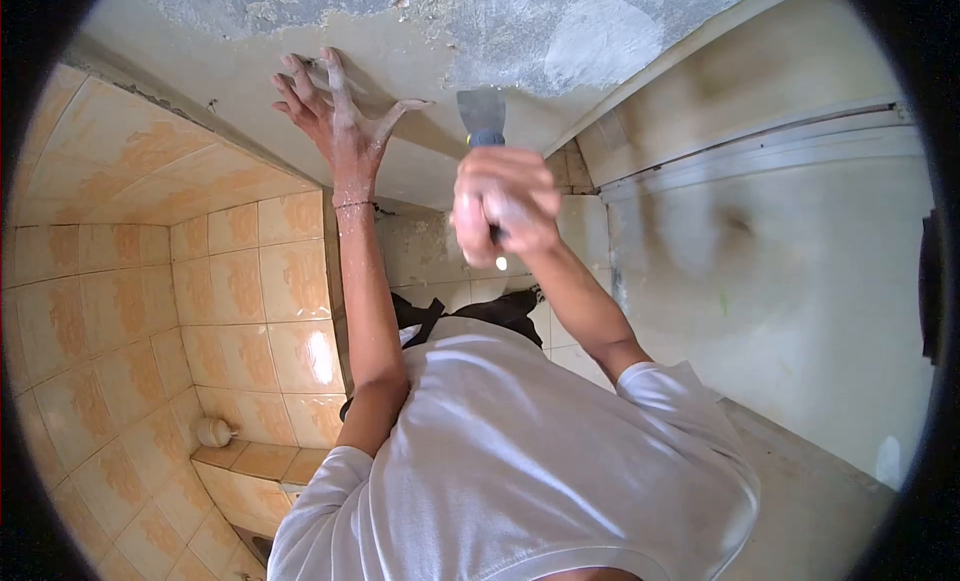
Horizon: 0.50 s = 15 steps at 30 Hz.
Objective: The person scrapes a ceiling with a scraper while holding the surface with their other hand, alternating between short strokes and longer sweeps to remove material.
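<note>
My right hand (507, 203) is wrapped round the handle of a putty knife (482, 113). The knife's grey blade points up at the lower edge of the rough, stripped patch (400, 31) on the wall. To the left, my left hand (345, 116) lies spread against the smooth painted part of the wall (240, 91), fingers apart, holding nothing. White dust coats its fingers and wrist. A pale, rounded smear (603, 39) shows on the grey surface to the upper right of the blade.
Orange and cream tiles (225, 271) cover the wall at the left, with a small white round object (213, 432) near a tiled ledge (262, 460). A pale door-like panel (780, 251) stands at the right. Floor tiles (430, 269) show below my hands.
</note>
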Each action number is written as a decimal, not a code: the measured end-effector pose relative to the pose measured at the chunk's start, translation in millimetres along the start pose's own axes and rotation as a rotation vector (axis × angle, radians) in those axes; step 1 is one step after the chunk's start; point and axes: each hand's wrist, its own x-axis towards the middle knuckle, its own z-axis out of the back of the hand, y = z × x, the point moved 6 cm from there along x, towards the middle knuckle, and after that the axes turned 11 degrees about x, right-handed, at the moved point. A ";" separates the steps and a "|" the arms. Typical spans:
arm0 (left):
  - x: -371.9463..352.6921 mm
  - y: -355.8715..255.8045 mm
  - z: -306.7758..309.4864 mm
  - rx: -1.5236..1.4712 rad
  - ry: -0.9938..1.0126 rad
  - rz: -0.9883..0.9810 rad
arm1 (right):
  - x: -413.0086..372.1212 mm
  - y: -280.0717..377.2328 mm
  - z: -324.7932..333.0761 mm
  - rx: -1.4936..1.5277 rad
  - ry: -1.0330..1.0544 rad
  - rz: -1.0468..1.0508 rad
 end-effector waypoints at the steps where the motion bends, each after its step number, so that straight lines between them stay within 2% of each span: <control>1: 0.8 0.0 -0.8 0.005 -0.005 0.000 | 11.1 9.0 -1.4 0.009 0.028 0.003; 4: -1.5 1.2 0.3 0.010 0.003 -0.004 | -9.3 -19.5 3.3 -0.060 0.021 -0.010; 5: 0.0 0.1 0.4 0.004 -0.001 -0.010 | -10.8 -31.8 6.2 -0.073 0.016 -0.112; 10: 2.6 1.8 -1.2 0.005 -0.001 0.004 | -7.7 5.6 1.6 -0.016 0.045 -0.025; 13: 0.8 -0.8 0.9 -0.014 0.009 -0.004 | -7.9 0.0 10.3 -0.024 0.027 -0.005; 15: 2.6 -2.6 0.4 -0.031 0.002 -0.014 | -8.7 -11.4 12.2 -0.073 0.091 -0.053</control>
